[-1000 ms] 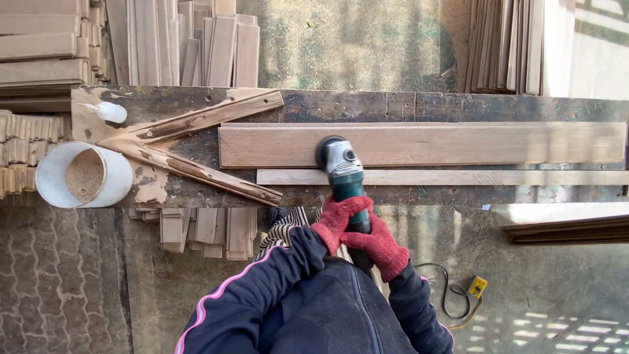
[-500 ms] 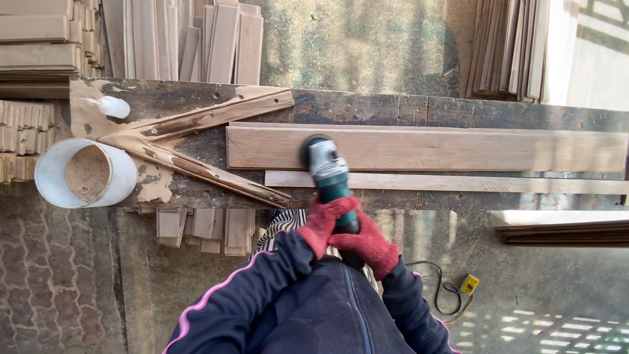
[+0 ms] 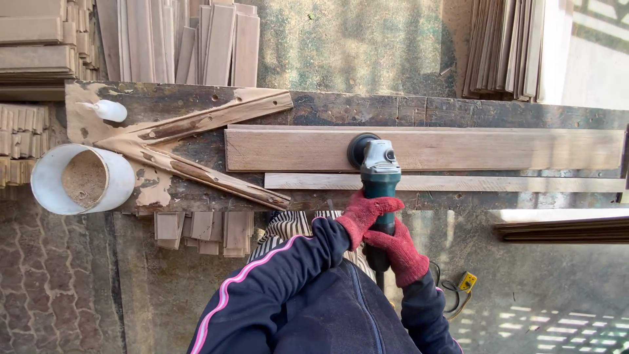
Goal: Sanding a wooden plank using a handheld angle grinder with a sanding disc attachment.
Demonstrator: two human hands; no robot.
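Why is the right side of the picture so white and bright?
Head view: strong sunlight washes out the top right corner and lays striped light on the ground; the hands on the grinder and the plank look sharp, not blurred.

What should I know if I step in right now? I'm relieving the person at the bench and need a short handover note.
Left hand, red-gloved, grips the angle grinder around its green body. Right hand, also gloved, holds the rear handle.
The grinder's disc sits on the wide plank, roughly a third along from its left end. A thin strip lies beside the plank, on the near side of the workbench.
Which parts are already sanded cannot be told.
A white bucket with sawdust stands at the bench's left end.
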